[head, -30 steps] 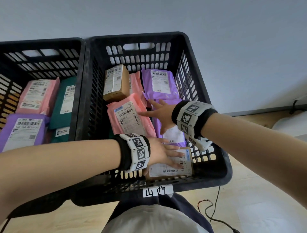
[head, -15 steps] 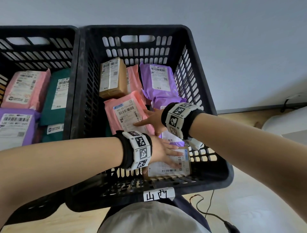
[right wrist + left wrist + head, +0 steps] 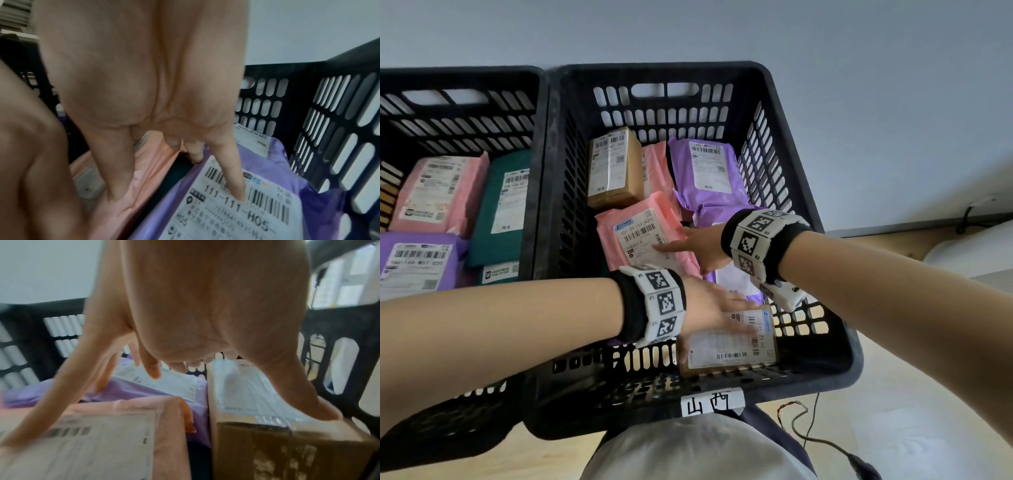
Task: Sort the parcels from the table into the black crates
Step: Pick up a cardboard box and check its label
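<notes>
Against a pale wall, two black crates are set side by side, both holding parcels. In the right crate (image 3: 784, 113), a brown box (image 3: 732, 346) at the near right corner is pressed flat by the left hand (image 3: 709, 305), fingers spread; the pink parcel (image 3: 640, 236) is touched by the straight-fingered right hand (image 3: 698, 243). Nothing is grasped. Settling seems in hand; next, both hands should be withdrawn for another parcel.

- Left hand (image 3: 709, 305): bare, forearm unsleeved.
- Right hand (image 3: 700, 245): bare too.
- Wristbands (image 3: 654, 305): black cuffs carrying white blocks printed with black square markers.
- Lap: grey and dark navy clothing.
</notes>
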The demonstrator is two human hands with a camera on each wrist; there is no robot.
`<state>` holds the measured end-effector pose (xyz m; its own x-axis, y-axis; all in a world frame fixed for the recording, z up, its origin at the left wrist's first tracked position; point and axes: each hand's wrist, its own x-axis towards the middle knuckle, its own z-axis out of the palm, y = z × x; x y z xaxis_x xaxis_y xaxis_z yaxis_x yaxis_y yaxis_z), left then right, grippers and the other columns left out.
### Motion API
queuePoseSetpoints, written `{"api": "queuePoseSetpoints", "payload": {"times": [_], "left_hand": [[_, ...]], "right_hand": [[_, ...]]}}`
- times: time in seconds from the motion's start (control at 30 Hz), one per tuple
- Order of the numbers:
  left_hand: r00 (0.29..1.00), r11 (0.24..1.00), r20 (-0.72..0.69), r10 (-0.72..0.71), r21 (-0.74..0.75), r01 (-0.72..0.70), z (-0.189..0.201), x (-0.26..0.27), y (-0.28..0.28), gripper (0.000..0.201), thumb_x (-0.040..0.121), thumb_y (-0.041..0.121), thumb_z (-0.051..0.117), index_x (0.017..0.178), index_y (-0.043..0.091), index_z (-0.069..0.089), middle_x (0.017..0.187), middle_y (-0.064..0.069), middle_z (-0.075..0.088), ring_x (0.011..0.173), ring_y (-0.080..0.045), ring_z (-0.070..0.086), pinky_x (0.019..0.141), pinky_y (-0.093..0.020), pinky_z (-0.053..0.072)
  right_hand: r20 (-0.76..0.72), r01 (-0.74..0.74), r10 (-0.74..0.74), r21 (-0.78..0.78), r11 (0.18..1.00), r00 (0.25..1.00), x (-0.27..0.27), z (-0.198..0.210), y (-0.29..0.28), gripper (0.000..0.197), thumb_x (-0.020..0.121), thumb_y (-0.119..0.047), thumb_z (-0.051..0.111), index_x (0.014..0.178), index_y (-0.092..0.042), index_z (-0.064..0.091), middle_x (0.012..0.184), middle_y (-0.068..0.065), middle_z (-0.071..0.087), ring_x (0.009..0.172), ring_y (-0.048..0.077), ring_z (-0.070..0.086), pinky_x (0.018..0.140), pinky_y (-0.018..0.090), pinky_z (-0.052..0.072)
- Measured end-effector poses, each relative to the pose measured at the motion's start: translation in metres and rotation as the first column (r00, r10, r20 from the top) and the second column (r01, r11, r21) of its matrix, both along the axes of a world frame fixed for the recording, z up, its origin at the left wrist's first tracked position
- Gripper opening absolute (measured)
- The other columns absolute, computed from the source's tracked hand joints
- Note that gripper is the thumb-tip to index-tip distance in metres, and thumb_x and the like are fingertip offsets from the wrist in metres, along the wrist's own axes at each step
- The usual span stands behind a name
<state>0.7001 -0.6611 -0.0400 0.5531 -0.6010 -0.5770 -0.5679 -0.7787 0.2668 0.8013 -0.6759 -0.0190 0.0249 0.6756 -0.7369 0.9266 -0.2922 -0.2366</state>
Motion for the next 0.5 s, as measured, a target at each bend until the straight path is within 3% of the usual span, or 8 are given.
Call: {"api": "queuePoseSetpoints", "payload": {"times": [0.1, 0.23, 0.37, 0.5], "left_hand": [[0.985, 0.985, -0.021, 0.173, 0.015, -0.172, 0.018, -0.004, 0.017, 0.114, 0.072, 0.048, 0.076, 0.15, 0.036, -0.006, 0.158, -0.002, -0.015, 0.147, -0.021, 0.001, 0.118, -0.041, 0.015], [0.933, 0.937, -0.083, 0.349, 0.023, -0.348, 0.05, 0.0, 0.038, 0.099, 0.083, 0.039, 0.069, 0.152, 0.027, -0.001, 0.16, -0.006, 0.0, 0.145, -0.021, 0.013, 0.115, -0.033, 0.022], [0.899, 0.909, -0.132, 0.418, 0.061, -0.413, 0.069, 0.007, 0.046, 0.083, 0.089, 0.037, 0.062, 0.152, 0.024, 0.009, 0.158, -0.008, 0.016, 0.142, -0.022, 0.024, 0.114, -0.034, 0.025], [0.877, 0.858, -0.068, 0.476, 0.255, -0.446, 0.079, 0.009, 0.051, 0.073, 0.091, 0.037, 0.058, 0.151, 0.019, 0.02, 0.148, -0.009, 0.037, 0.133, -0.025, 0.039, 0.104, -0.034, 0.036]], "right_hand": [[0.04, 0.03, -0.029, -0.034, 0.999, 0.999, 0.008, 0.011, -0.002, 0.097, 0.086, 0.001, 0.061, 0.15, -0.04, 0.0, 0.159, 0.009, -0.011, 0.146, 0.028, 0.009, 0.105, 0.037, 0.035], [0.118, 0.085, -0.078, -0.058, 0.995, 0.99, 0.014, 0.019, -0.002, 0.106, 0.083, 0.004, 0.063, 0.148, -0.045, -0.005, 0.158, 0.008, -0.02, 0.145, 0.032, 0.014, 0.097, 0.041, 0.047], [0.191, 0.108, -0.104, -0.012, 0.994, 0.976, 0.017, 0.021, 0.002, 0.101, 0.085, -0.007, 0.066, 0.149, -0.042, -0.004, 0.158, 0.016, -0.008, 0.138, 0.037, 0.03, 0.095, 0.041, 0.047], [0.177, 0.184, -0.185, 0.019, 0.983, 0.967, 0.017, 0.017, 0.003, 0.1, 0.083, -0.011, 0.069, 0.151, -0.038, 0.001, 0.158, 0.017, 0.01, 0.144, 0.033, 0.019, 0.106, 0.044, 0.038]]}}
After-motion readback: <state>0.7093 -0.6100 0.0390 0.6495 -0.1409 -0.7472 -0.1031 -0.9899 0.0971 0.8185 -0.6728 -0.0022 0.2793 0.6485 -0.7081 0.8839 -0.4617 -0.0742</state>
